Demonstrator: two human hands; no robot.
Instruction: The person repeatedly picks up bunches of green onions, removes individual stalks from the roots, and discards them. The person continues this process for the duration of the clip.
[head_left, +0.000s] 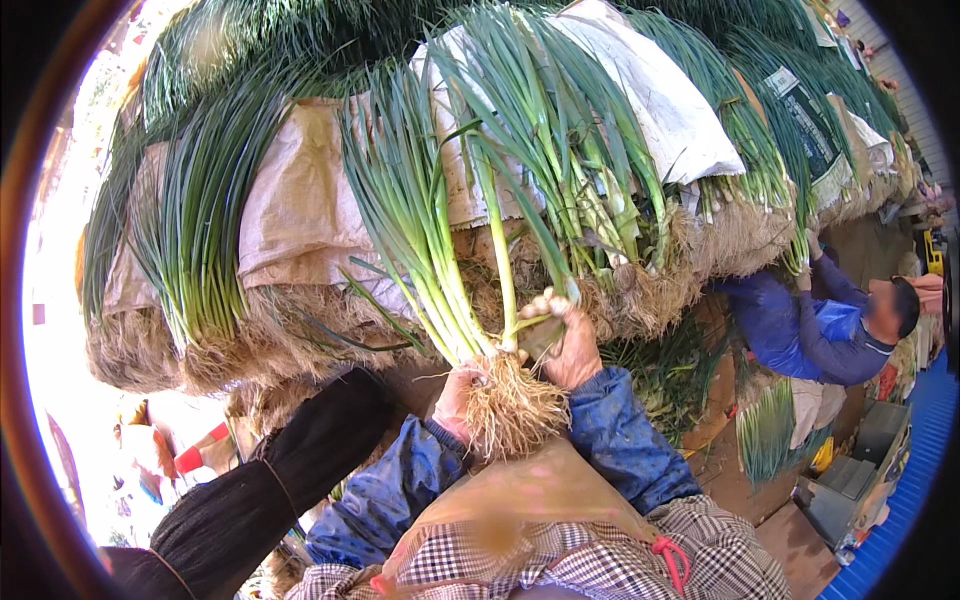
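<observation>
My left hand (454, 403) grips a bunch of green onions (450, 300) low down, just beside its tangle of pale roots (517, 409). The long green leaves point away from me and lean toward the pile. Curled at the right of the bunch, my right hand (574, 345) pinches a thin yellow-green outer leaf (531, 322) that joins one stalk near its base. Part of that leaf is hidden by my fingers. Beyond my hands, a loose heap of green onions (577, 187) lies on the pile, roots toward me.
Stacked green onions (206, 225) stretch across the front, partly covered by woven sacks (307, 195) and a white sack (652, 90). A black wrapped bundle (277, 480) slants up at my left. On the right a person in blue (825, 330) handles onions near grey crates (844, 480).
</observation>
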